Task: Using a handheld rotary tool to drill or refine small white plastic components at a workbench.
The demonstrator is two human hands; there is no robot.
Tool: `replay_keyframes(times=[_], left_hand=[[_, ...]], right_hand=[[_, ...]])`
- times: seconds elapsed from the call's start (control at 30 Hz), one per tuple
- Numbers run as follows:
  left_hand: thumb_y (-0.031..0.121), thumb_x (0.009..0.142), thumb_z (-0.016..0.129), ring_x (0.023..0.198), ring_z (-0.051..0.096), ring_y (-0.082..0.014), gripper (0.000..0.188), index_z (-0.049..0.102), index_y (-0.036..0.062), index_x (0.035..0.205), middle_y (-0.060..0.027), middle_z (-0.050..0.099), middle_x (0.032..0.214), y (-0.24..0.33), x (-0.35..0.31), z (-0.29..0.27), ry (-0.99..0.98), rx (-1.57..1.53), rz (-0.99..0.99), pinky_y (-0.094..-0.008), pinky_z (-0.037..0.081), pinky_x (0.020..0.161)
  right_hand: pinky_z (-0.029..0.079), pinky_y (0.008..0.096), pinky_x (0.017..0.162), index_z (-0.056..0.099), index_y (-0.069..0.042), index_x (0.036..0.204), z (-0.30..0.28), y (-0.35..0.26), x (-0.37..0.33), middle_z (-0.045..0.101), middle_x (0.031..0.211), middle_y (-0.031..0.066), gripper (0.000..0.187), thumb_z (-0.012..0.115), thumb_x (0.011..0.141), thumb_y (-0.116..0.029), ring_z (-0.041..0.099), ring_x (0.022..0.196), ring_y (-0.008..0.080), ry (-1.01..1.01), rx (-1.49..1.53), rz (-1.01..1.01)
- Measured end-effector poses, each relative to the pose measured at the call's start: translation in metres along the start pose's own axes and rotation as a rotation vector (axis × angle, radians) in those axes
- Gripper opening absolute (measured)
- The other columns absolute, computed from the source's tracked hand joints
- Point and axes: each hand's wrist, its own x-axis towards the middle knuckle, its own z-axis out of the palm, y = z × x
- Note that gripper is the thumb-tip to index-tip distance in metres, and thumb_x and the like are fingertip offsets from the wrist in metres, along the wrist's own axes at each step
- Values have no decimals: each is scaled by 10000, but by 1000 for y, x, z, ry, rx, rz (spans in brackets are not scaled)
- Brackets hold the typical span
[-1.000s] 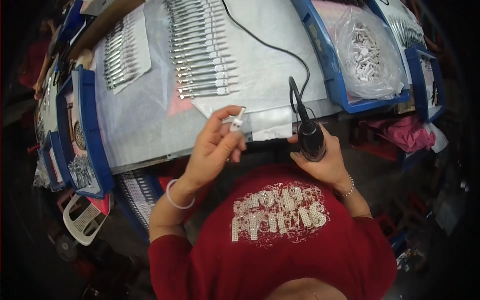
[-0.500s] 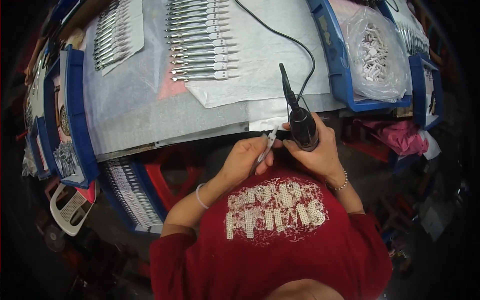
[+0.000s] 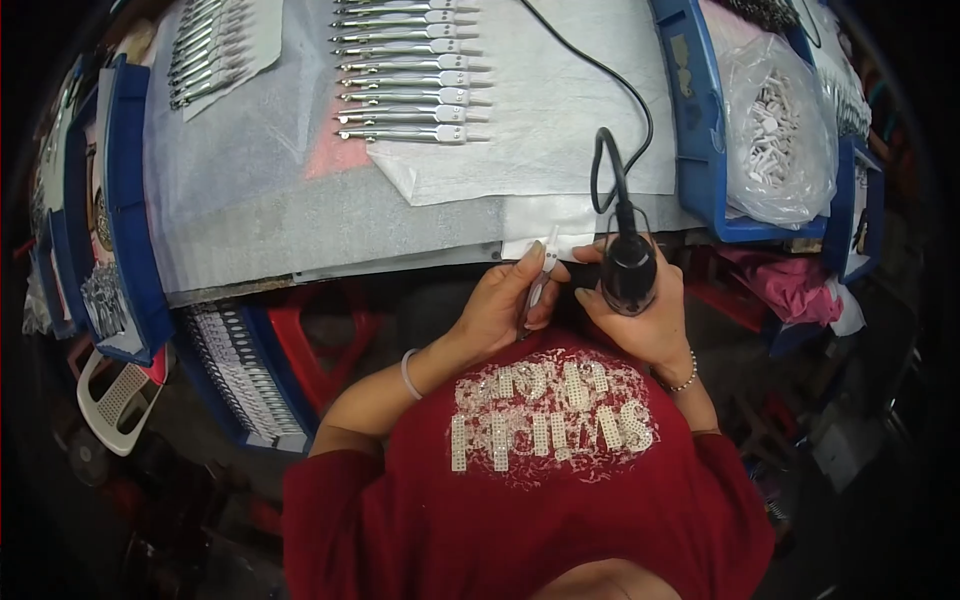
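My left hand (image 3: 500, 305) pinches a slim drawing compass (image 3: 549, 264) with a white head, held upright at the table's front edge. Its lower part is partly hidden by the fingers. A black corded electric screwdriver (image 3: 629, 275) is gripped in my right hand (image 3: 657, 328), its cord end tilted up and away. Where its tip is, I cannot tell, as the body and hand cover it. Both hands are close together, just right of the middle. Beyond them lies a row of similar silver compasses (image 3: 405, 95) with white heads.
At the right, a blue bin (image 3: 700, 130) holds a clear bag of small white parts (image 3: 775, 140). Blue bins (image 3: 135, 220) with metal parts stand at the left. A lower tray (image 3: 245, 370) holds several metal pieces beside a red stool (image 3: 300, 345). The cord (image 3: 610, 70) crosses the white sheet.
The compass has turned more upright in my left hand. The screwdriver has shifted slightly right and down in view, and its cord now bends in a loop. The whole view has shifted a little.
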Motion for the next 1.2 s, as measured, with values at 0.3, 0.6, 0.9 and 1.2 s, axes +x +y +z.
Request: replay_keyframes(times=[0.3,0.6,0.9,1.2], left_hand=[[449,995,446,479,397,-66,460,606,19,977,-10,502,637,-6,-1,-1,13,75,36,-215,321,442],[377,1017,433,492,400,-62,423,606,-7,976,-8,505,648,-20,0,5,80,144,188,-215,318,446],[285,1025,442,511,413,-50,352,618,-20,1013,1,515,664,-23,1,6,84,139,212,-201,323,456],[222,994,518,528,410,-25,272,640,-18,1036,23,520,669,-10,-2,13,156,234,83,-178,326,466]], right_hand=[[523,266,717,592,-21,1051,7,4,-1,692,871,91,416,791,692,-90,685,802,139,-110,19,43],[527,253,743,601,-2,1052,9,-7,10,709,882,80,405,777,692,-64,681,811,117,-146,44,145],[526,250,753,613,21,1012,5,-13,16,714,922,104,334,750,711,-24,682,795,126,-124,126,171],[505,351,545,396,-50,1218,-28,-42,13,625,791,69,510,647,880,-336,607,601,202,-117,396,-706]])
